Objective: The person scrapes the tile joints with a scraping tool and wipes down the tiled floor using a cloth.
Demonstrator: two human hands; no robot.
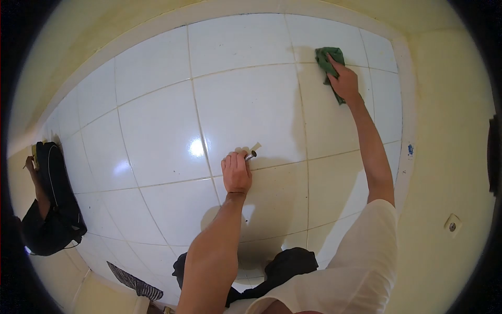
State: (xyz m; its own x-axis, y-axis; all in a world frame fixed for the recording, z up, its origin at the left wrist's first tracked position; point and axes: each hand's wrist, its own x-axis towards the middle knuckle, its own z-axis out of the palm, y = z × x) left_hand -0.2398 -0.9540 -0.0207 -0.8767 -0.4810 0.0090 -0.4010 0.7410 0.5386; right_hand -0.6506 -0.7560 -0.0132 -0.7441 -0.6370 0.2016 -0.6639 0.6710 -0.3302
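My right hand [345,81] reaches far forward and presses a folded green cloth [330,58] against the white tiled floor [251,104], close to the wall on the right. Its index finger lies stretched along the cloth. Nearer to me, my left hand [237,171] rests on the tiles with its fingers curled around a short metal rod [251,155]. A round, dark brown end of the rod sticks out past the thumb side. The rest of it is hidden in the fist, so its kind cannot be made out.
Walls border the floor ahead and at right, where a socket [452,225] is mounted. At far left a person's arm [39,188] in a black sleeve shows beside a black bag [55,178]. A striped dark cloth [135,282] lies at lower left.
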